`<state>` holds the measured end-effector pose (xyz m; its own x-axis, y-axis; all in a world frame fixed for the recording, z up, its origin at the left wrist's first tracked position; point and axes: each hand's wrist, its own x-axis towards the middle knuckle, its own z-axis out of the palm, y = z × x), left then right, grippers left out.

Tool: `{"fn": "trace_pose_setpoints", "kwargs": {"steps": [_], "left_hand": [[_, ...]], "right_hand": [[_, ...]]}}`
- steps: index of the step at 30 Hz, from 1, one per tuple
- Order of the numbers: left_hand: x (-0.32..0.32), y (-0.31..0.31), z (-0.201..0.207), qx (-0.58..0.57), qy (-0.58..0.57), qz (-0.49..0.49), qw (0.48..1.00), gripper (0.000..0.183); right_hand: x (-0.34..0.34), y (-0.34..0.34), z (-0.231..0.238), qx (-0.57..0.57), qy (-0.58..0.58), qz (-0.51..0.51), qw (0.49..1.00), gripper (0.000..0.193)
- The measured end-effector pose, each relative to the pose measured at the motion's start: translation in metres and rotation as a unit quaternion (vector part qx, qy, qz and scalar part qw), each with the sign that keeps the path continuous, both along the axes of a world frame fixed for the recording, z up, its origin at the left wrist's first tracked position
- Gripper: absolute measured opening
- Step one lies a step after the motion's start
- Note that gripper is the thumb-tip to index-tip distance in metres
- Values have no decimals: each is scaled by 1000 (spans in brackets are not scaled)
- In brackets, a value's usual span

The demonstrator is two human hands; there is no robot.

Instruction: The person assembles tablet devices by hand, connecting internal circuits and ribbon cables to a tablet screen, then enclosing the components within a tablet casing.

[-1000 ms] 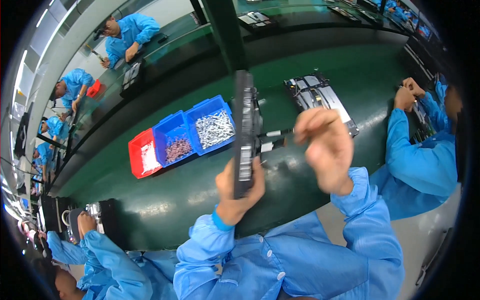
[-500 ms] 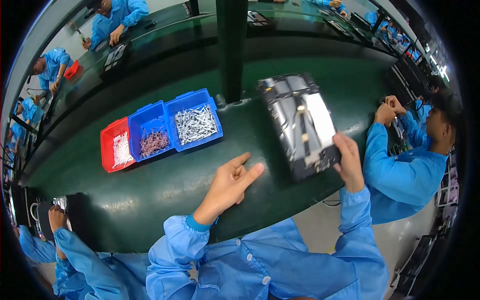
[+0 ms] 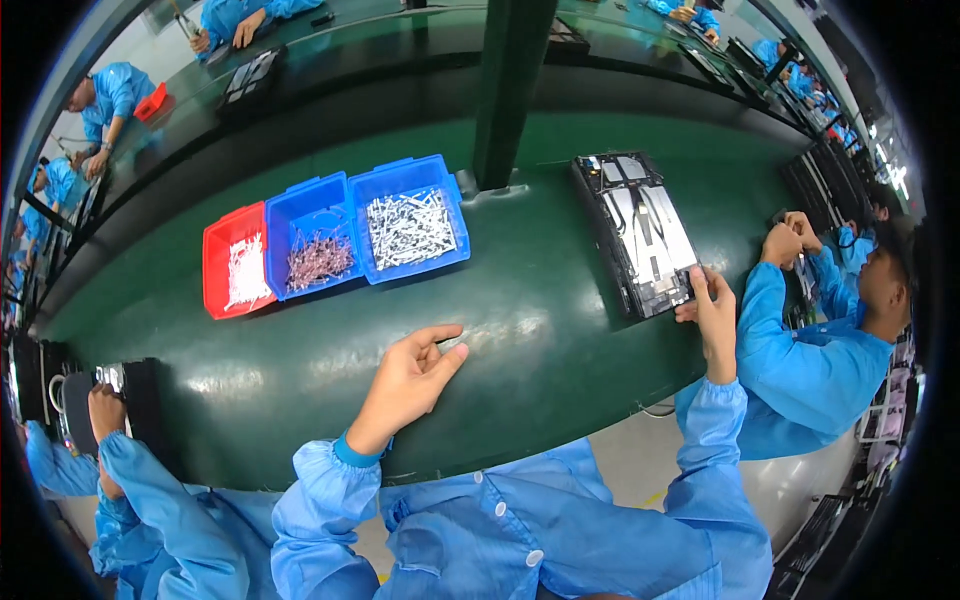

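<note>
At the right of the bench lies a black rectangular electronic unit (image 3: 652, 232) with bare silver and grey plates on its upper face. Its near right corner is between the thumb and fingers of my right hand (image 3: 712, 312), and part of the fingers is hidden behind that corner. My left hand (image 3: 410, 380) hovers over the near middle of the bench, thumb and forefinger stretched out and apart, the other fingers bent, with nothing in it. Beyond it stand a blue bin of silvery-white pins (image 3: 410, 228), a blue bin of small brownish-pink parts (image 3: 320, 258) and a red bin of white pieces (image 3: 246, 272).
A dark upright post (image 3: 508, 100) rises from the green bench (image 3: 500, 285) behind the bins. Close by at the right, a co-worker in blue (image 3: 815, 340) handles parts. Another person's sleeve (image 3: 175, 500) is at the left beside a black unit (image 3: 145, 405).
My right hand has carried the unit to the right and away from me, down to the bench. My left hand has drawn back slightly to the left. The view has shifted a little.
</note>
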<state>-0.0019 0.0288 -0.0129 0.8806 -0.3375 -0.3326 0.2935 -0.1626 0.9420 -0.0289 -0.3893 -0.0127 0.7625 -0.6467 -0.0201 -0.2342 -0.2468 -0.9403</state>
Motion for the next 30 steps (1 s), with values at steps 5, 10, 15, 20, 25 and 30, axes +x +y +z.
{"fn": "trace_pose_setpoints", "kwargs": {"steps": [5,10,15,20,25,30], "left_hand": [[0,0,-8,10,-34,-21,999,36],[-4,-3,-12,38,-90,-57,994,31],[-7,-3,-5,-20,-21,-22,999,30],[-7,-6,-4,-27,-20,-25,999,29],[-9,-4,-2,-11,-7,-12,1000,30],[-1,17,-13,78,-159,50,983,22]], "right_hand": [[29,12,-3,60,-7,49,997,52],[122,34,-17,78,-68,121,987,47],[222,59,-25,-5,-51,67,996,53],[263,65,-30,-59,-25,36,997,51],[260,89,-46,58,-140,107,983,47],[189,106,-43,79,-224,138,962,40]]}}
